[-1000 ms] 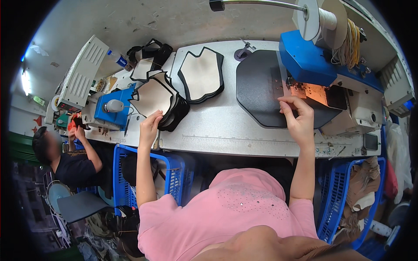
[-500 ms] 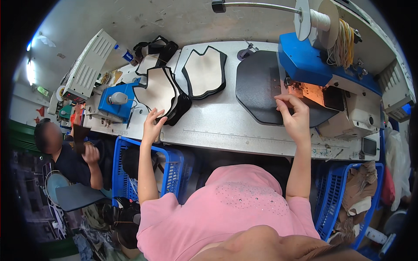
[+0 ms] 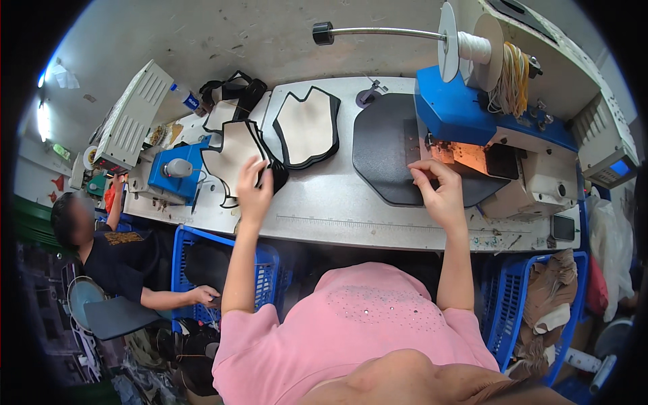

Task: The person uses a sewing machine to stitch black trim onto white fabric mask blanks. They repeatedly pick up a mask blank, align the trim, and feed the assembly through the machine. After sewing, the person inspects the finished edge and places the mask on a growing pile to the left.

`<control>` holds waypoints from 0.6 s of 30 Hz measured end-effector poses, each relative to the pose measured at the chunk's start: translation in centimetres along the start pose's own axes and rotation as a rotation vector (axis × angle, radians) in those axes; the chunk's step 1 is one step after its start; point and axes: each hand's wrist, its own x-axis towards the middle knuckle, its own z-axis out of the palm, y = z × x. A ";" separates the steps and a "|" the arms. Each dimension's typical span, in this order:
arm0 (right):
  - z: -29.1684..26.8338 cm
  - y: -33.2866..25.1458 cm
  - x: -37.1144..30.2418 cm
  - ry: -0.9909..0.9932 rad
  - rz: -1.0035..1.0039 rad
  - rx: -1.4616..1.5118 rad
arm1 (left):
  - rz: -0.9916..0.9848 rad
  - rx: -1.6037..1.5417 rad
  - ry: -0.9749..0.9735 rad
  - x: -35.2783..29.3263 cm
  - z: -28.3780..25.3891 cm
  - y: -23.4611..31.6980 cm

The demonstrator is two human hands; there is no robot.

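My left hand (image 3: 254, 194) is over the near right part of a stack of cream panels with black edges (image 3: 236, 158); its fingers are apart and nothing shows in them. Whether it touches the stack is hard to see. A second stack of similar panels (image 3: 307, 128) lies to its right. At the front of the black plate (image 3: 385, 148) of a blue sewing machine (image 3: 452, 111), my right hand (image 3: 440, 192) is pinched, thumb against fingertips. Anything between those fingertips is too small to make out. Orange light falls on the machine's needle area (image 3: 462, 154).
White thread spools (image 3: 474, 48) stand above the machine. Another blue machine (image 3: 179, 169) and a bottle (image 3: 187, 98) are at left. Blue baskets (image 3: 263, 270) flank me below the table (image 3: 324, 226). A phone (image 3: 561, 228) lies at right. A co-worker's hand (image 3: 204, 295) is by the left basket.
My left hand has moved right across the near stack. My right hand stays pinched by the plate. The co-worker has lowered one hand to the basket; the dark piece it held is gone from view.
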 end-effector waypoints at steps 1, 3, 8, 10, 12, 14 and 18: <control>-0.1 0.0 0.0 -0.005 0.008 0.011 | 0.057 -0.063 -0.050 0.4 1.6 0.7; -0.1 -0.3 0.0 -0.018 0.016 0.019 | 0.188 0.018 -0.184 1.0 4.5 1.3; -0.2 -0.7 -0.1 -0.020 0.038 0.036 | 0.163 0.101 -0.399 2.1 9.1 -0.2; -0.1 -0.8 0.0 -0.033 0.042 0.030 | 0.077 0.076 -0.513 2.5 9.6 -0.9; -0.2 -0.9 0.0 -0.046 0.046 0.029 | 0.019 -0.002 -0.553 2.8 9.6 -1.7; -0.3 -0.9 0.0 -0.048 0.040 0.022 | -0.046 -0.085 -0.571 3.3 9.3 -1.5; -0.1 -1.0 0.1 -0.046 0.027 -0.022 | 0.055 -0.002 -0.541 3.4 9.5 -2.4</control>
